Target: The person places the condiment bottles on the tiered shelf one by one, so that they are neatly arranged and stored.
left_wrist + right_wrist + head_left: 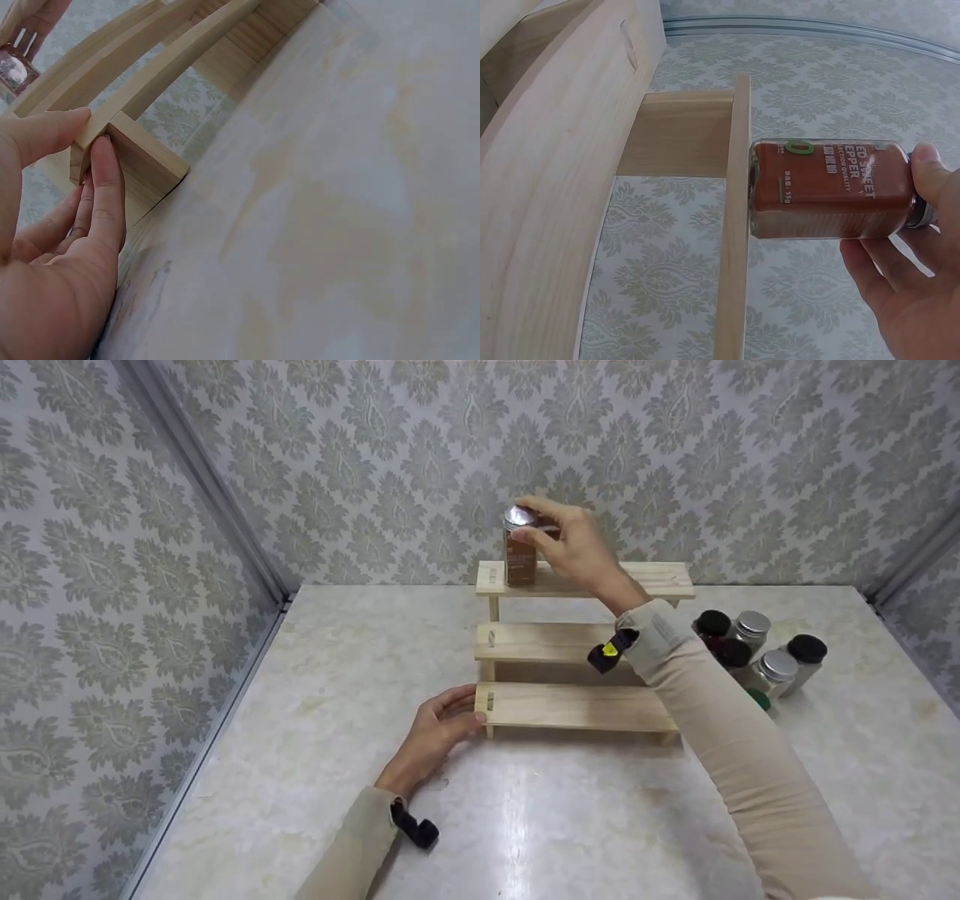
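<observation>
A three-step wooden rack (570, 707) stands on the table. On the left part of its top step is a glass spice jar (521, 562) of red-brown powder with a silver lid; its label in the right wrist view reads sweet pepper. My right hand (574, 540) grips this jar (832, 189) near the lid, and its base meets the step's surface. Down at the bottom step's left end, my left hand (435, 731) pinches the board's edge. Thumb above and fingers below show in the left wrist view, where the left hand (67, 240) holds the wooden end.
Right of the rack, several jars stand together on the table, among them a black-lidded jar (806, 652) and a silver-lidded jar (777, 669). My right forearm hides part of the group and the rack's right side. Patterned wall panels (375, 472) rise behind the table.
</observation>
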A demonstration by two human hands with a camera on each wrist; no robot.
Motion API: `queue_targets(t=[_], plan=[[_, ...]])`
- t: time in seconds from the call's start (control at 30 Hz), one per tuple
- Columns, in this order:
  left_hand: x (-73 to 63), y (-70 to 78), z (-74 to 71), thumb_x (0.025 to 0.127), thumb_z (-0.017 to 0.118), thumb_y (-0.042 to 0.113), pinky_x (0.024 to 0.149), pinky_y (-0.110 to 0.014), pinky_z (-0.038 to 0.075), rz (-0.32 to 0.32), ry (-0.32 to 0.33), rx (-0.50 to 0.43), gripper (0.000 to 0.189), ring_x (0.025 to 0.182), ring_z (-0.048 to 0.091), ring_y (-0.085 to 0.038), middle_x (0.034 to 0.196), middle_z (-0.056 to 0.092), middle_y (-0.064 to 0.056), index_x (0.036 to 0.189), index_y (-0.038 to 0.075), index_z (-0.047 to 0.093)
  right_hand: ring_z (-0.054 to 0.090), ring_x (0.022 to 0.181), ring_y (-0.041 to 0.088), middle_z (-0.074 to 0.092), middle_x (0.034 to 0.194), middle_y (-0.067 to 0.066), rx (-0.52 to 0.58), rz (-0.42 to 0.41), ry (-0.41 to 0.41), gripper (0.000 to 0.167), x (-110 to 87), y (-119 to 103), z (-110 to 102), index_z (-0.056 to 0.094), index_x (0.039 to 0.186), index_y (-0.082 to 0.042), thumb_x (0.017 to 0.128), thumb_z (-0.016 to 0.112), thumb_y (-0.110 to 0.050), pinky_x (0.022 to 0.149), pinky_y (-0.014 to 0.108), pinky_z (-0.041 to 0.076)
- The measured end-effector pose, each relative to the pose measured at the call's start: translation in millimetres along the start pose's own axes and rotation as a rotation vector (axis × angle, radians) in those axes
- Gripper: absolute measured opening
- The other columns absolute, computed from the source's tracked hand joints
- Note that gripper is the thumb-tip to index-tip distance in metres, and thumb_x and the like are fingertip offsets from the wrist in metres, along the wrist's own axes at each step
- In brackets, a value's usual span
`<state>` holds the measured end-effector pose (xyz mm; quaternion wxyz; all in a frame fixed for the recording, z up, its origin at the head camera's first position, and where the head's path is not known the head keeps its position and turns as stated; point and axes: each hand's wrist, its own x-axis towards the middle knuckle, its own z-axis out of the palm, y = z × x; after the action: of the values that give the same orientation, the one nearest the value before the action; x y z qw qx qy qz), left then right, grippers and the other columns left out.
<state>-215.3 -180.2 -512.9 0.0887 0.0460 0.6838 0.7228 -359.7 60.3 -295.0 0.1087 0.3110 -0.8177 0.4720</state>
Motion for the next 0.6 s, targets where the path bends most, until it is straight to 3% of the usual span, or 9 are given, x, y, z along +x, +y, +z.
queue_targets(t=[0.27,0.6], plan=[[-2.1,2.2,0.5,0.095,0.080,0.020,0.107,-0.036,0.055,0.002,-0.009,-0.008,0.070,0.139,0.057,-0.030,0.151,0.059,-0.018,0.157,0.005,0.050,0.072,0.118,0.032,0.070,0.134,0.022,-0.004,0.016,0.010,0.047,0.4,-1.8,1.7,0.063,0.148,-0.005,0.104,0.071,-0.019,0.105,0.039,0.058],[0.0,2.6,0.7,0.095,0.081,0.019,0.105,-0.038,0.057,-0.020,0.010,-0.003,0.068,0.137,0.059,-0.029,0.151,0.059,-0.016,0.155,0.006,0.052,0.062,0.138,0.028,0.058,0.155,0.013,0.099,0.000,0.026,0.057,-8.6,-7.1,-12.2,0.055,0.154,-0.007,0.102,0.074,-0.018,0.115,0.037,0.051]])
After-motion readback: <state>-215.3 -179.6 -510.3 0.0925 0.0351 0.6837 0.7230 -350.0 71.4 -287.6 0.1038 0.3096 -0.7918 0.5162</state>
